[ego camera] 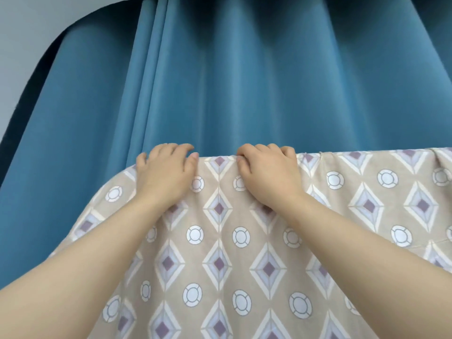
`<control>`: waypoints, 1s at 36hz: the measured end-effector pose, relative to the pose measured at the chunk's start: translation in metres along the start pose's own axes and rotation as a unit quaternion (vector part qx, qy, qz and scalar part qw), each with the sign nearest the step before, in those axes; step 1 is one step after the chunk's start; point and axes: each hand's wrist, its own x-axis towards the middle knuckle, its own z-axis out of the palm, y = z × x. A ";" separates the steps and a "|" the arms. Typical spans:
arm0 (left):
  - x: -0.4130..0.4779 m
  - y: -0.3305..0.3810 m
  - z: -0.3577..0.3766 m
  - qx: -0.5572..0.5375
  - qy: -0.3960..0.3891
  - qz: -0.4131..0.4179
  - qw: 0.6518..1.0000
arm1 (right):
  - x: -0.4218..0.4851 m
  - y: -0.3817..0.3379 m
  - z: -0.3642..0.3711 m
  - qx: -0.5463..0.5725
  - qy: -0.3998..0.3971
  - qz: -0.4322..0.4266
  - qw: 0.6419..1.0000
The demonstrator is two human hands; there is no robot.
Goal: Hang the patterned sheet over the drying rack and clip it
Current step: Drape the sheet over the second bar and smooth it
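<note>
The patterned sheet (244, 253), beige with purple diamonds and white circles, hangs over a rack bar that the cloth hides completely. Its top fold runs from the middle of the view to the right edge. My left hand (165, 172) rests on the fold near the sheet's left corner, its fingers curled over the top to the far side. A short way to the right, my right hand (266, 174) grips the same fold, fingers hooked over it and thumb on the near face. No clip is in sight.
A blue curtain (244, 77) hangs in folds right behind the sheet and fills the background. A pale wall (29, 28) shows at the upper left.
</note>
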 end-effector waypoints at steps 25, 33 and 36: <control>-0.015 0.228 0.032 -0.005 -0.018 0.095 0.995 | -0.048 0.212 -0.079 -0.049 -0.085 0.072 0.993; -0.023 0.248 0.028 0.005 -0.029 0.023 0.999 | -0.051 0.242 -0.093 -0.027 -0.089 0.064 0.994; -0.026 0.258 0.025 0.003 -0.064 -0.001 0.998 | -0.047 0.243 -0.091 0.034 -0.095 0.066 0.993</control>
